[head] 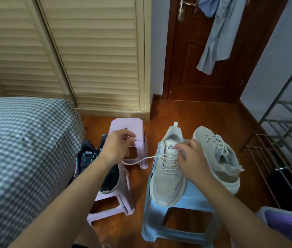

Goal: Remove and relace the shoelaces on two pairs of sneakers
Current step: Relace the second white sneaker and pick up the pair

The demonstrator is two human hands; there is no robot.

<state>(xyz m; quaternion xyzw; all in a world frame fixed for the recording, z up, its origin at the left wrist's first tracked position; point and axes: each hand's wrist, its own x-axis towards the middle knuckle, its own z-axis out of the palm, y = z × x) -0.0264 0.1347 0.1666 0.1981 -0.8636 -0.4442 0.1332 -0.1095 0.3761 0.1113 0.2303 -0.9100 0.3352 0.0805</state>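
Beige sneakers [166,174], checked bedspread [21,140]

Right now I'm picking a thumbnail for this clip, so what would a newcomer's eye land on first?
First, the two hands at centre: the left hand pulls a cream lace out sideways, while the right hand pinches at the tongue of a beige sneaker on a blue stool. Its partner sits just right; black sneakers rest on a pink stool to the left.

This is a bedroom in a home. A bed [21,140] under a green-and-white checked cover fills the left of the frame, louvred wardrobe doors [87,51] stand at the upper left, and a dark wooden door [195,68] with clothes [218,31] hanging on it is at the upper right. A metal shoe rack [285,131] lines the right edge above a wooden floor [204,113].
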